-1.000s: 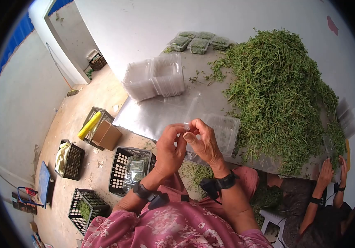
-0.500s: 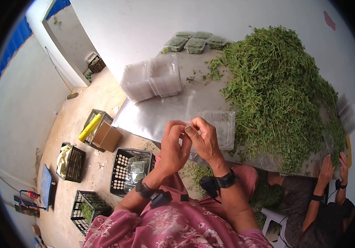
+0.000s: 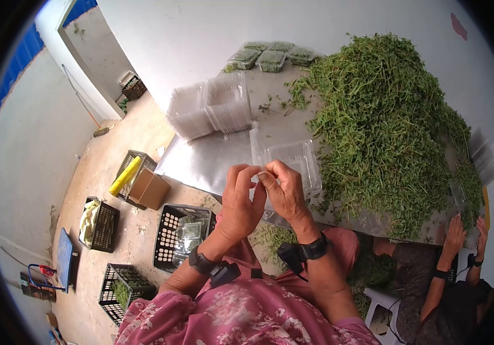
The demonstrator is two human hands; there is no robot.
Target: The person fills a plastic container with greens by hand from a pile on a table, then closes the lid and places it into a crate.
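Observation:
A clear plastic clamshell container lies tilted on the metal table just beyond my hands, its lid side standing up at the left. My left hand is closed, thumb and fingers pinched near the container's front left edge. Against it, my right hand pinches at the same spot, thumb on top. The fingers partly hide where they meet the thin plastic. Right of the container rises a big heap of green leafy stems. Up and to the left stands a stack of clear containers.
Filled containers sit at the table's back. Black crates stand on the floor at left, one holding packed boxes, another beside a cardboard box. At lower right, another person's hands are near the heap, beside a white stool.
The clamshell container has shifted slightly left and away from me and turned at an angle. My hands stay pinched together in nearly the same place.

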